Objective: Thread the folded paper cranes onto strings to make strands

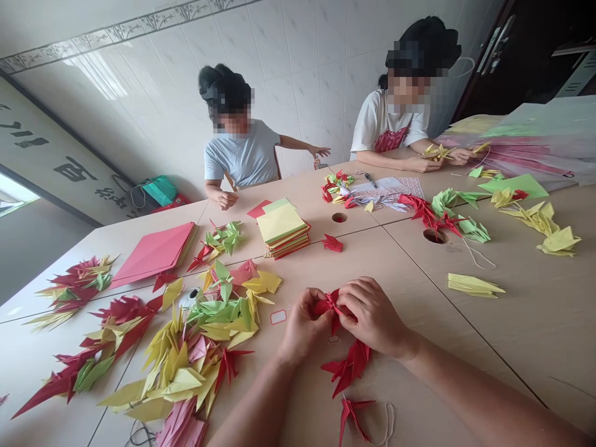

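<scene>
Between my two hands is a red origami crane (331, 302), held just above the table. My left hand (305, 320) pinches its left side, thumb and fingers closed. With its fingers bent over the paper, my right hand (370, 316) grips the right side; the fingertips partly hide the folds. Just below my right hand lie more red folded cranes (351, 367). Nearer to me is another red crane (352, 415), beside a loop of white string (387, 422).
Left of my arms spreads a heap of yellow, green, red and pink cranes (186, 372). Beyond it are red paper sheets (156, 251) and a square paper stack (282, 230). Two people sit across the table (419, 347); one holds yellow folded paper (436, 153). A table hole (435, 236) is at right.
</scene>
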`<state>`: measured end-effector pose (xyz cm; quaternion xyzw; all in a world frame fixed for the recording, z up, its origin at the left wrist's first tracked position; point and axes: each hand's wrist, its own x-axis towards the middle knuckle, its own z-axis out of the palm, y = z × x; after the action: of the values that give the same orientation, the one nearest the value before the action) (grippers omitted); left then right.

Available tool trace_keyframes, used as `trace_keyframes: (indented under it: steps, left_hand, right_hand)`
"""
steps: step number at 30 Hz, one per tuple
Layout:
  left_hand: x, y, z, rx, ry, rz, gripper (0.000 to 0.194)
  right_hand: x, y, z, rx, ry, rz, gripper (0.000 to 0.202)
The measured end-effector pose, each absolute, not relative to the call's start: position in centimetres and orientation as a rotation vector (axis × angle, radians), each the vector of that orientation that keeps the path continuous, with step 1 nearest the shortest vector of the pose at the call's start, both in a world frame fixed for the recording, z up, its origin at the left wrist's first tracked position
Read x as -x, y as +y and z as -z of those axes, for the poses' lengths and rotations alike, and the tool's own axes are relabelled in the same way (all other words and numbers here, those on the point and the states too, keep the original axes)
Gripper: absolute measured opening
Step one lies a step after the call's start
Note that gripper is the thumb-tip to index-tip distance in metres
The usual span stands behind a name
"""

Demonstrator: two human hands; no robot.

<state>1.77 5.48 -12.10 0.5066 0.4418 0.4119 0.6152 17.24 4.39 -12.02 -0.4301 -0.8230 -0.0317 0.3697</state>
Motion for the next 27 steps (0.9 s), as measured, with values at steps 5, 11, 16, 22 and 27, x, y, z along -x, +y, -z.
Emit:
trace_keyframes:
  steps: [5, 11, 16, 22, 27]
  left_hand:
    - [-1.9, 5.4, 12.6, -1.223, 1.069, -0.957, 0.017]
    - [-2.1, 5.3, 12.0, -1.218, 1.132, -0.932, 0.018]
    - [-2.2, 5.2, 11.6, -1.218, 1.137, -0.938, 0.018]
    - [-1.7, 5.7, 11.8, -1.15, 1.09, -1.008, 0.021]
    - [-0.6, 6.6, 12.4, -1.029, 1.02, -1.063, 0.032]
  right_hand:
    - [-17.1, 4.3, 11.9, 1.104, -2.113, 0.083, 0.015]
    - [-17.3, 4.4, 12.0, 1.11, -2.114, 0.069, 0.015]
    - [-17.3, 4.4, 12.1, 1.112, -2.116, 0.057, 0.015]
    - [-17.7, 4.8, 12.1, 1.129, -2.033, -0.017, 0.014]
    - [-18.8, 5.5, 12.8, 1.154, -1.901, -0.18, 0.01]
